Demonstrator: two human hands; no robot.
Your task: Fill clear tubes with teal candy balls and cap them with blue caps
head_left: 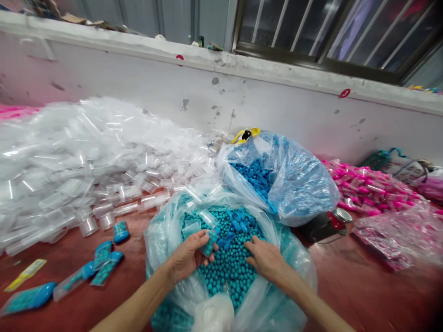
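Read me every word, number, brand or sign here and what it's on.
"3": right red sticker, on the ledge edge below the window.
Left red sticker: white mark, too blurred to read.
Tube in the left hand: no readable text.
I can't make out any other lettering.

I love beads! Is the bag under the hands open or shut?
Open: the bag gapes wide, with teal beads showing inside.
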